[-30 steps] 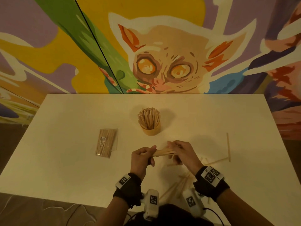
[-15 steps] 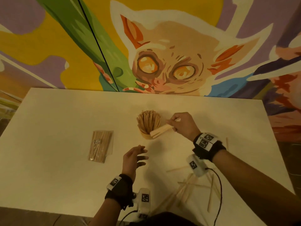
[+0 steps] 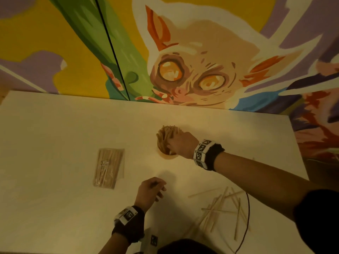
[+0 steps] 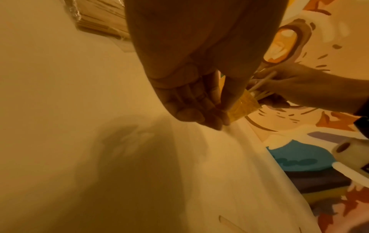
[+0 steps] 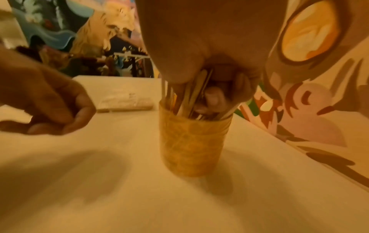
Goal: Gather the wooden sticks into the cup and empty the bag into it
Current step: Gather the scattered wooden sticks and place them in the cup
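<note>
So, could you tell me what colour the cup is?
The cup is orange-yellow, faintly patterned; the right wrist view shows it best.

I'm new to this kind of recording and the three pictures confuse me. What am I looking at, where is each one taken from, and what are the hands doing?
There is no machine here: a person works with bare hands and wears three cameras. The wide picture comes from the head and looks down on a white table. The other two come from the wrists and look along each hand.

The right hand is over the yellow cup, its fingers curled round a bunch of wooden sticks whose lower ends are inside the cup. The left hand hangs loosely curled above the table and holds nothing.

On the table lie a clear bag of sticks, not yet emptied, and loose sticks scattered near the person. A painted mural fills the wall behind.
</note>
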`<state>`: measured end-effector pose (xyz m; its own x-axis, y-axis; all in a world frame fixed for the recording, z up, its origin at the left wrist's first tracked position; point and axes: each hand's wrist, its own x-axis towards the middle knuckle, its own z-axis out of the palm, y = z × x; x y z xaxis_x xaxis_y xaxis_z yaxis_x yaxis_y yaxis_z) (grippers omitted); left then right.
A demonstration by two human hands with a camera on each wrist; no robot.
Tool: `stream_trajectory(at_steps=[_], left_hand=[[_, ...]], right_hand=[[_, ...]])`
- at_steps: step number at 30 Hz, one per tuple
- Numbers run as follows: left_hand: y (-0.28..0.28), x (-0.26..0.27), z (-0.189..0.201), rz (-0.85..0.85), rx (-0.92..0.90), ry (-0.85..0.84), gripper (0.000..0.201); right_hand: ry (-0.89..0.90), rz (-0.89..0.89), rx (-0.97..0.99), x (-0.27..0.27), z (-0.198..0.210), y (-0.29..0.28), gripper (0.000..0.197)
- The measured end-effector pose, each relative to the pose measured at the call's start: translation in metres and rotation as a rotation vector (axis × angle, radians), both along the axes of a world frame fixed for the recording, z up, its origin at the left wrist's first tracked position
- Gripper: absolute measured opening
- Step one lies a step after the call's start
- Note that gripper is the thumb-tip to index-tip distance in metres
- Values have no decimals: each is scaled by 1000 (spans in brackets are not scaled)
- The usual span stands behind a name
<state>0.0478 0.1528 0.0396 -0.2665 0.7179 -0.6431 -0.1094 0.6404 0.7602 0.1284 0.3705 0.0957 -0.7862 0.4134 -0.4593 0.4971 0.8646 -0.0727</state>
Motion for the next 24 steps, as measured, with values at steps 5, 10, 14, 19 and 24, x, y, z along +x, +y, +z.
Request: stream_trajectory(at_steps=[5, 10, 14, 19, 24], left_hand=[[-1, 2, -4, -143, 17, 103, 15], [-6, 17, -9, -412, 53, 223, 14], [-13, 36, -15, -681, -29, 336, 13], [-30, 79, -17, -1042, -105, 581, 27], [-49, 116, -23, -1218, -149, 728, 38]], right_hand=[[72, -77, 5, 4, 15, -8, 35], [211, -192, 50, 23, 55, -10, 49], [378, -383, 132, 70, 75, 2, 40], [251, -790, -99, 185, 44, -7, 15], [66, -1043, -322, 309, -17, -76, 22]])
